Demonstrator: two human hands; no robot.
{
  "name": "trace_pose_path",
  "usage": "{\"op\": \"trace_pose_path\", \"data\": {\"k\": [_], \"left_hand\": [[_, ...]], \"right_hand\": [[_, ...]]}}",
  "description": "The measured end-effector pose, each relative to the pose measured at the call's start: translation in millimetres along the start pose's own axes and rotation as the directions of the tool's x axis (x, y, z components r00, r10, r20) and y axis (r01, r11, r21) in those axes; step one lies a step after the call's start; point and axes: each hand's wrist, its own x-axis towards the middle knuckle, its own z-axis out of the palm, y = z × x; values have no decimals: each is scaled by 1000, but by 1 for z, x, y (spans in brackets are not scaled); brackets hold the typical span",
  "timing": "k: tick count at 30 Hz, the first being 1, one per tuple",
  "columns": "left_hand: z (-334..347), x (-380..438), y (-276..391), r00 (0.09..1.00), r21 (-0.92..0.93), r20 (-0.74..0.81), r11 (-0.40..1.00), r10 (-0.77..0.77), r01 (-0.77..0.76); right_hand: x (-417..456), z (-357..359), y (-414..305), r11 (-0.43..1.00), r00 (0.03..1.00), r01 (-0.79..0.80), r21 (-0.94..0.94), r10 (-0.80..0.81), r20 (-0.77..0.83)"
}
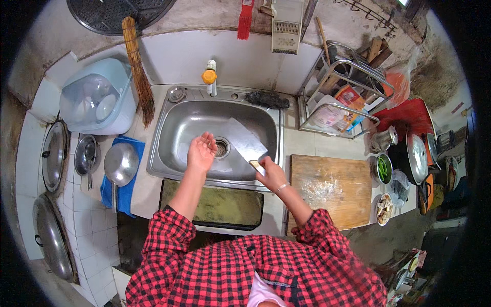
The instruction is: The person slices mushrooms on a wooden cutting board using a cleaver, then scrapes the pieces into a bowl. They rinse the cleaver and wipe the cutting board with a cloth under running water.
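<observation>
My right hand (271, 174) grips the handle of a cleaver (247, 140), whose broad metal blade slants up and left over the right half of the stainless steel sink (180, 119). Palm up and holding nothing, my left hand (202, 151) is over the sink, just left of the drain (221, 148). The blade and my left hand are apart. Behind the basin stands a faucet with an orange knob (209, 76). Right of the sink lies a wooden cutting board (333, 188) with whitish, wet-looking marks on it.
Green peppers in a metal bowl (383, 169) and a bowl of chopped pieces (384, 209) stand right of the board. A metal rack (337, 103) is behind it. On the left are a pan (121, 164) on a blue cloth (134, 184), a lidded plastic bin (99, 99) and a straw brush (139, 73).
</observation>
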Motion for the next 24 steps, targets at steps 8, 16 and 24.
{"op": "trace_pose_path", "data": {"k": [8,16,24], "left_hand": [[-25,45,37,993,39,-118,999,31,-26],[-39,97,40,995,4,-53,996,-85,85],[-22,136,30,994,64,0,992,-106,106]], "right_hand": [[69,90,20,993,984,-55,-100,71,161],[110,176,60,1000,979,-21,-18,24,201],[160,95,-5,978,987,-160,133,163,-11]]}}
